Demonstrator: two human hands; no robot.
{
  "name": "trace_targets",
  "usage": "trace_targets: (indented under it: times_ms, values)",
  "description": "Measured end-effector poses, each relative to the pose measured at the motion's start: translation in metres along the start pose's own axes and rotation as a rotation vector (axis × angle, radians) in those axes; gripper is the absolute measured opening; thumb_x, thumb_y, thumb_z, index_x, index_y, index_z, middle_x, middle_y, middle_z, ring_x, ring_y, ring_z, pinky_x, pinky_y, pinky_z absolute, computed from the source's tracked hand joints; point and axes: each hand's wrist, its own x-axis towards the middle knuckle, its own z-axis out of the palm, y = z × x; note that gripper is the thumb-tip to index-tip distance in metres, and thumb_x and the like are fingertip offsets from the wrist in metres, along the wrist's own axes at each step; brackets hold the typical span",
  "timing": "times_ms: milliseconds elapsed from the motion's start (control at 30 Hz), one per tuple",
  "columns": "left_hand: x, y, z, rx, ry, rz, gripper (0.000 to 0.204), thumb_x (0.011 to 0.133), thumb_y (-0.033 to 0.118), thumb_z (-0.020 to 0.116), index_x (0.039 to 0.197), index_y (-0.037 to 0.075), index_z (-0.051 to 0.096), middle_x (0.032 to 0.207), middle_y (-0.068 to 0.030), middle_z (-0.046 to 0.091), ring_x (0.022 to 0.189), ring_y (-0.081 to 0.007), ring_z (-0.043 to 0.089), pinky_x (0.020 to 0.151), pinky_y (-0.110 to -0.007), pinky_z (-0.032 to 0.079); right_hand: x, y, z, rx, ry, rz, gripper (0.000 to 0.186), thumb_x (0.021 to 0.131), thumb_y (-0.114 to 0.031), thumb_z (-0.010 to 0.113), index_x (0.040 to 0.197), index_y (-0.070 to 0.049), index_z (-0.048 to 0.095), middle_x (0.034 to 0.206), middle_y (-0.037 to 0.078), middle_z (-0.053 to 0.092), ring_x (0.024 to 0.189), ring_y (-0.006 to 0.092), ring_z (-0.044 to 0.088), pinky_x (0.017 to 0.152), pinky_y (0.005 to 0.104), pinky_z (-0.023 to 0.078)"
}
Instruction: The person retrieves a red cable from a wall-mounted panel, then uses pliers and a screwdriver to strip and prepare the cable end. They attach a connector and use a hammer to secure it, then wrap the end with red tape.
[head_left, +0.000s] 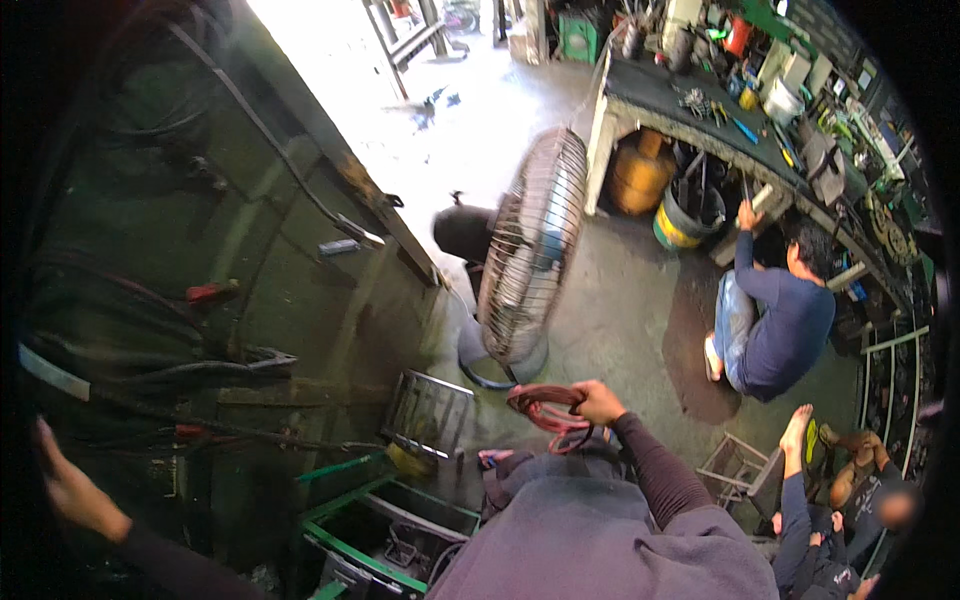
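Observation:
My right hand [600, 403] is closed around a coil of reddish cable or thin hose [548, 410], held in front of my body. The loops hang to the left of my fingers. My left hand [82, 492] reaches far out to the left with its fingers stretched, at the dark rim of the picture. Nothing shows in it. Near it lie a pale flat strip [52, 372] and several dark cables [200, 368] on a wide dark metal work surface [320, 310]. Whether the left fingertips touch anything is too dark to tell.
A caged floor fan [535, 245] stands ahead, beside a small metal frame [430, 412]. A green-edged cart [370, 540] is close at my lower left. One person [785, 310] crouches by the workbench [690, 110] at right; others sit at lower right near a stool [738, 465].

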Motion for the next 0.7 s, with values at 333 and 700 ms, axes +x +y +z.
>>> trace_targets:
  times_ms: [333,700]
  values:
    - [-0.586,0.218,0.066,-0.494,-0.843,-1.685,0.032,0.09,0.005,0.076,0.121,0.004,0.071,0.09,-0.0039,0.069,0.067,-0.0141,0.066,0.055,-0.028,0.053,-0.062,0.038,-0.212,0.453,0.155,0.074,0.025,0.081,-0.003,0.076,0.106,-0.002,0.075,0.075,-0.003,0.062,0.065,0.0074,0.053,0.059,0.0275,0.043]
    - [-0.557,0.543,0.261,-0.785,-1.732,-0.561,0.041,0.093,0.011,0.077,0.131,-0.002,0.068,0.105,-0.0126,0.078,0.095,-0.0182,0.073,0.087,-0.033,0.058,-0.079,-0.015,-0.412,0.875,0.343,-0.045,0.025,0.088,-0.003,0.074,0.112,0.001,0.071,0.083,0.005,0.072,0.057,0.009,0.059,0.055,0.0251,0.05]
